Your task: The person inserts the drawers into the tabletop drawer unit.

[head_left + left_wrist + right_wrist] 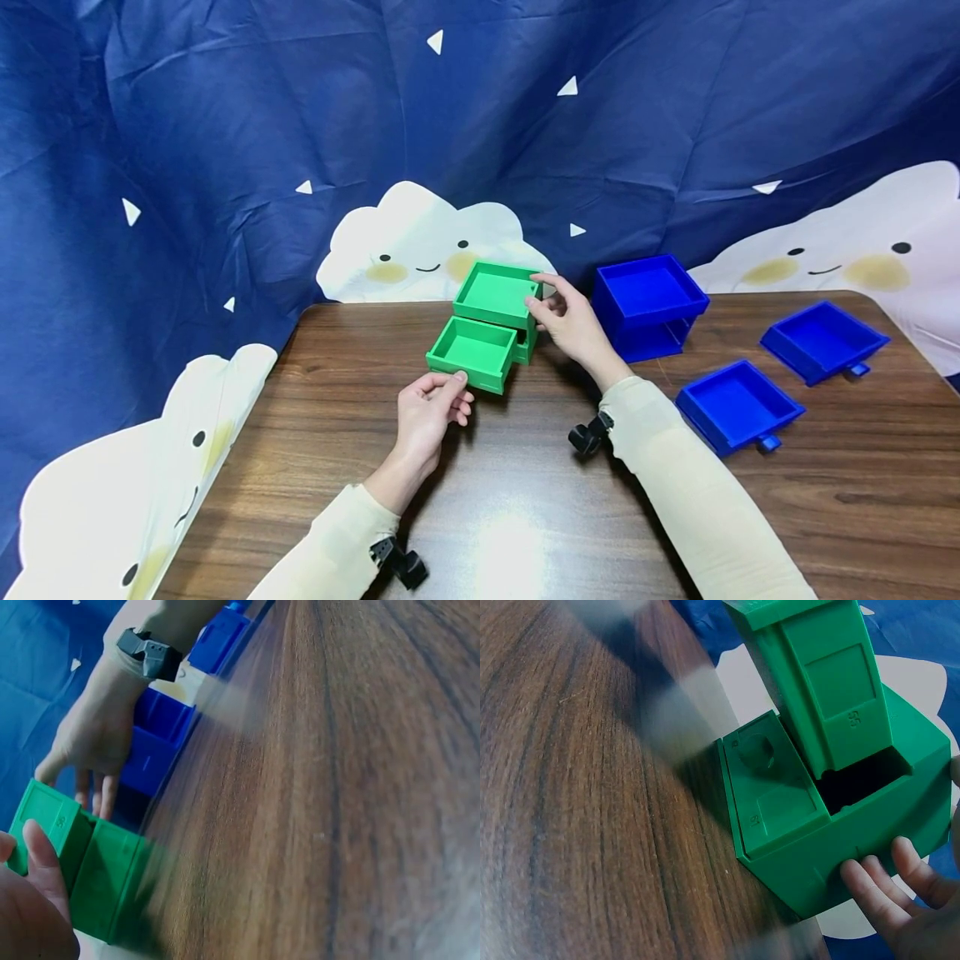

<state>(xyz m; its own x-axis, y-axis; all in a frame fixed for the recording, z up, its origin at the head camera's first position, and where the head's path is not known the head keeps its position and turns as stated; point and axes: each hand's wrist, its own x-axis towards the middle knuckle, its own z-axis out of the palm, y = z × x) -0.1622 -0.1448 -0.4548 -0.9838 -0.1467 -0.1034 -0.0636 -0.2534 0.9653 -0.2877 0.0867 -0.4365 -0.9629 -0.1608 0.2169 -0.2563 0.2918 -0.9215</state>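
A small green cabinet (493, 293) with a shallow tray top stands near the table's back edge. Its upper green drawer (468, 373) juts far out of the slot, toward me, with nothing in it. My left hand (429, 414) pinches the front of that drawer, thumb uppermost. At the cabinet's right side, my right hand (572, 323) grips the top rim; in the right wrist view its fingers (877, 896) lie against the side wall. Below, the lower green drawer (769, 784) sits in its slot. The rear end of the pulled drawer stays partly inside the dark opening.
A blue cabinet (651, 292) with an open front stands right of the green one. Two loose blue drawers, one nearer (738, 406) and one farther (825, 337), lie on the wooden table (330, 467) at the right. A blue cloud-print curtain (247, 108) hangs behind.
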